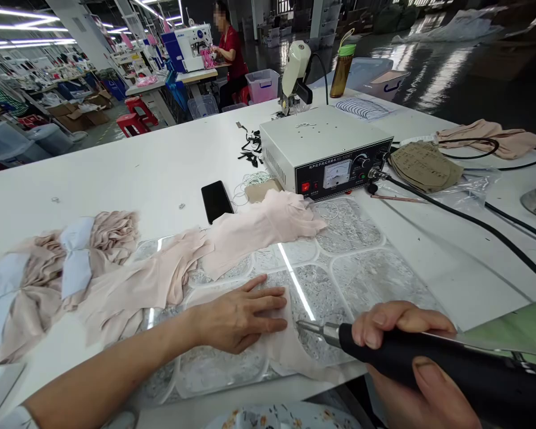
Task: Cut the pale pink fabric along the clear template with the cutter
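Note:
My left hand (241, 314) lies flat, fingers stretched out, pressing a pale pink fabric piece (290, 348) onto a clear scratched cutting plate (366, 280). My right hand (411, 363) is wrapped round the black handle of a cutting tool (429, 357). The tool's metal tip (306, 325) touches the fabric just right of my left fingertips. More pink fabric pieces (259, 229) lie in a row across the plate's far side.
A white control box (326, 152) with a dial stands behind the plate, its black cable (473, 221) running right. A black phone (216, 201), fabric heaps (49, 268) at left, a bottle (342, 65) and a person at a sewing machine (192, 44) are beyond.

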